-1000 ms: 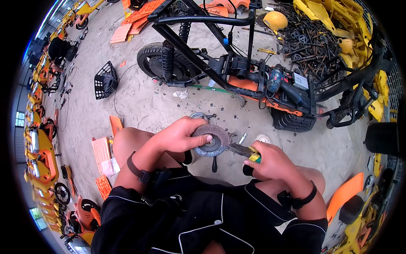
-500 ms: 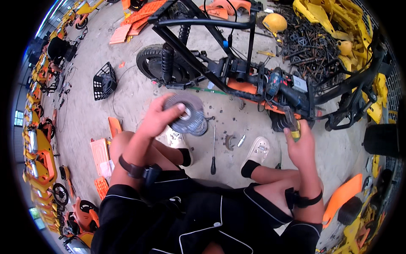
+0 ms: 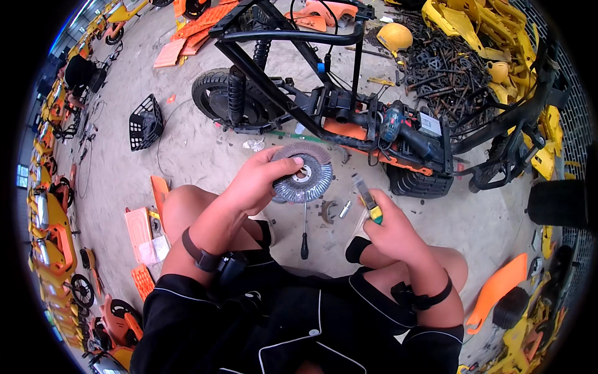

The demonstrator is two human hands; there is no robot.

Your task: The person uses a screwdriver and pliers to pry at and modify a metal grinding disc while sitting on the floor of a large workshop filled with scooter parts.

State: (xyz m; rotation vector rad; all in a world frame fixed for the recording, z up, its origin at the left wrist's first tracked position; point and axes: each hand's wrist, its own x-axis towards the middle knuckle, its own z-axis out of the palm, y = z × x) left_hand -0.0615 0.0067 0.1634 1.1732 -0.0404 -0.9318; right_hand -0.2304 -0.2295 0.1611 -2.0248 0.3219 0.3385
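Observation:
My left hand [image 3: 252, 184] grips a grey flap disc [image 3: 313, 185] by its edge, thumb lying on the face near the centre hole. More disc edges show behind it, so it looks like a small stack. In my right hand [image 3: 393, 225] is a utility knife [image 3: 367, 198] with a yellow and green handle, its grey end pointing up and left toward the disc. Knife and disc are apart. Below the disc, a screwdriver [image 3: 304, 244] with a black handle lies on the floor, its shaft partly hidden. A curved brake shoe [image 3: 327, 212] and a silver cylinder [image 3: 346, 209] lie between my hands.
Ahead stands a stripped black scooter frame [image 3: 293, 34], with a cordless drill [image 3: 393, 123] resting on it. A black basket [image 3: 146, 123] sits to the left. At the back right are a heap of dark metal parts [image 3: 445, 75], yellow panels [image 3: 458, 28] and a yellow helmet [image 3: 395, 37].
My left hand has moved right with the flap disc, turning its face more toward me. My right hand has come left with the knife, so the two are closer together.

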